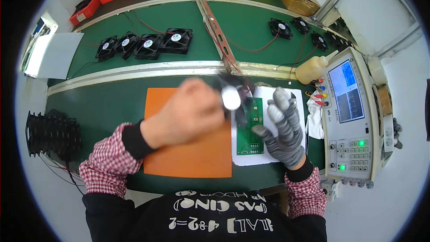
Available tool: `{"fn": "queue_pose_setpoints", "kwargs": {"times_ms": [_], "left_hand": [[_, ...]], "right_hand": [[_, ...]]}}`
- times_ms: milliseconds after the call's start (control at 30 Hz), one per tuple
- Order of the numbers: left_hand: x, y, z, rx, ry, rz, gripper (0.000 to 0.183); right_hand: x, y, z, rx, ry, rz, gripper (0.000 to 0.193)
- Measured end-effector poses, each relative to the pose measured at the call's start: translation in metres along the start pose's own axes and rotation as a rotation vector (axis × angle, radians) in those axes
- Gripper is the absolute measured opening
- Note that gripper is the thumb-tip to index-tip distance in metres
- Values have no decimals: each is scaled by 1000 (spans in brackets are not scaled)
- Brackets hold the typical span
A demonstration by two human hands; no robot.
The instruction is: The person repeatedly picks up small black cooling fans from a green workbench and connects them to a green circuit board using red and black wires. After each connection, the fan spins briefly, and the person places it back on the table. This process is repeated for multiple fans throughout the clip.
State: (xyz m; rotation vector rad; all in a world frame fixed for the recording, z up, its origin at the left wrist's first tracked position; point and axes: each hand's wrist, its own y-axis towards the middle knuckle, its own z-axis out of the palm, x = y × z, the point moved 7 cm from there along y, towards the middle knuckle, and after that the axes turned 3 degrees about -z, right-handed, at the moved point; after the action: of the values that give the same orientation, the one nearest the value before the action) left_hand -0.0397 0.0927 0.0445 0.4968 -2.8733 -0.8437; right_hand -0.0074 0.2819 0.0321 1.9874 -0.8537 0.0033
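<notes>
My left hand (190, 112), bare and smeared by motion, is closed over the orange mat. At its fingers is a black cooling fan (231, 97) with a round white label, also blurred; the hand appears to grip it by the near side. Below and right of the fan lies a green circuit board (250, 134) on white sheets. My right hand (284, 130), in a grey knitted glove with pale fingertips, hovers or rests at the board's right side. Its fingers are stretched out and it holds nothing visible.
An orange mat (188, 161) covers the bench middle. Black fans are stacked (53, 133) at the left. More fans (175, 40) with red wires sit on the green shelf behind. A tester with a screen (351, 107) and a cream squeeze bottle (311, 69) stand at right.
</notes>
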Motion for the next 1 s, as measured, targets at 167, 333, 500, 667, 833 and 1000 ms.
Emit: {"fn": "queue_pose_setpoints", "kwargs": {"times_ms": [167,333,500,667,833,1000], "left_hand": [[-44,-43,-29,-145,518,349,12],[52,-66,-99,-442,518,-545,17],[9,-53,-61,-212,132,-568,16],[-12,-55,-23,172,-177,-552,37],[4,-55,-11,86,-351,-635,86],[9,-62,7,137,-314,-630,101]], "right_hand": [[3,-8,8,118,-35,-74,50],[-20,7,1,183,-439,52,23],[-51,-28,17,147,193,564,20],[-53,-31,25,157,342,630,15],[-45,-29,25,212,234,503,19],[-29,-17,32,333,93,168,22]]}}
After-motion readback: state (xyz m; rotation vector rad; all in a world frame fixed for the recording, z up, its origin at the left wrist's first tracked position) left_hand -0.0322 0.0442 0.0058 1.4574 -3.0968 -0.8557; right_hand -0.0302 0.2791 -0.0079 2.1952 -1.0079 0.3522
